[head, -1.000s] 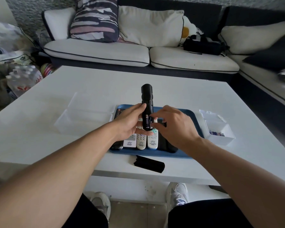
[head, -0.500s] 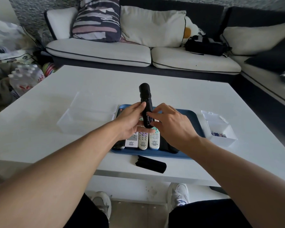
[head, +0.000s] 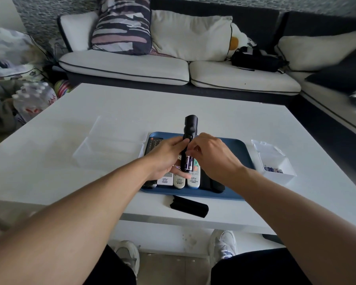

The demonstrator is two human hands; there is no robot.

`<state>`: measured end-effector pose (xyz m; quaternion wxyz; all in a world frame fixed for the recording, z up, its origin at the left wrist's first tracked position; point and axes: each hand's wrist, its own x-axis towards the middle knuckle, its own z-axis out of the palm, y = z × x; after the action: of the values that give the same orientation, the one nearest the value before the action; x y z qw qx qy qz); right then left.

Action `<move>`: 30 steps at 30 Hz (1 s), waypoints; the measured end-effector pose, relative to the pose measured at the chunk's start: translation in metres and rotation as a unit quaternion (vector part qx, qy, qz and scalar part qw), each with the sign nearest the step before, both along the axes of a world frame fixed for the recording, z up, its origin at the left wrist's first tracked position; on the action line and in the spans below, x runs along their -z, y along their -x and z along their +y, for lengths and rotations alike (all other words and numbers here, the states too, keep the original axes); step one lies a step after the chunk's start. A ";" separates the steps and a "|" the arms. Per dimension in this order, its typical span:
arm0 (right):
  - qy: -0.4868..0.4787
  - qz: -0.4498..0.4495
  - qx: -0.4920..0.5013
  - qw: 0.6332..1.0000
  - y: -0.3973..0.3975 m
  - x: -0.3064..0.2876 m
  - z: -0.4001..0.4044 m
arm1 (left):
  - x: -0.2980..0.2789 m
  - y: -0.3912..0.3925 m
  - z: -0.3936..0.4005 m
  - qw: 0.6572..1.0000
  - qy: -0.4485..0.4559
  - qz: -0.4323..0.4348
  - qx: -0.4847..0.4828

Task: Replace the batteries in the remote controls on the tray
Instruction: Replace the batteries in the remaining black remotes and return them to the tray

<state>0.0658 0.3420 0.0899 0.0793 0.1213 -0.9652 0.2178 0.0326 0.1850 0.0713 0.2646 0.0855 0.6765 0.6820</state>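
My left hand [head: 165, 159] holds a black remote [head: 190, 128] above the blue tray [head: 239, 150], back side up, with its battery bay uncovered. Two purple batteries [head: 187, 163] sit side by side in the bay. My right hand [head: 213, 156] has its fingertips at the upper end of the batteries. The remote's black battery cover [head: 189, 206] lies on the table in front of the tray. Several remotes lie in the tray, among them white ones [head: 178, 179] and a black one [head: 153, 144] at the left, partly hidden by my hands.
A clear plastic box [head: 109, 149] stands left of the tray. Right of the tray is a small open clear box [head: 275, 161] holding several batteries [head: 272, 169]. The white table [head: 132, 105] faces a sofa with cushions. Water bottles sit on the floor at left.
The remote has tilted so both purple batteries now show in its bay. My right fingers have shifted up from the lower end to the batteries' top end.
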 end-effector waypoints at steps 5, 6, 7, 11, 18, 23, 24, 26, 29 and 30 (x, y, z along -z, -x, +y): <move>0.042 -0.018 0.017 0.999 0.002 -0.002 -0.001 | 0.001 0.001 -0.001 1.000 -0.005 -0.008 -0.008; 0.054 -0.016 0.027 0.998 0.002 -0.002 -0.001 | 0.000 0.001 0.000 1.000 -0.011 -0.012 -0.013; 0.073 -0.013 0.043 0.996 0.003 -0.001 -0.001 | -0.001 0.001 0.001 1.000 -0.019 -0.016 -0.020; 0.158 -0.019 0.114 0.981 -0.001 -0.004 -0.002 | -0.002 0.002 0.005 0.998 -0.037 -0.020 -0.047; 0.199 -0.103 0.146 0.964 0.000 -0.004 -0.008 | -0.001 0.005 0.011 0.994 -0.045 0.002 -0.098; 0.370 -0.152 0.166 0.901 0.002 -0.012 -0.009 | -0.003 0.008 0.009 0.993 -0.027 -0.011 -0.115; 0.435 -0.166 0.171 0.869 0.004 -0.014 -0.008 | -0.004 0.009 0.008 0.991 -0.041 -0.031 -0.121; 0.545 -0.209 0.173 0.793 0.004 -0.019 -0.006 | -0.007 0.011 0.006 0.984 -0.078 -0.077 -0.139; 0.562 -0.254 0.147 0.773 -0.001 -0.019 -0.004 | -0.010 0.013 0.004 0.976 -0.104 -0.130 -0.142; 0.526 -0.247 0.128 0.803 -0.003 -0.018 -0.004 | -0.011 0.013 0.003 0.975 -0.108 -0.142 -0.134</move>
<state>0.0685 0.3381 0.1082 -0.0833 -0.1220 -0.6959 0.7028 0.0201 0.1879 0.0819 0.2531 -0.0760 0.5595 0.7855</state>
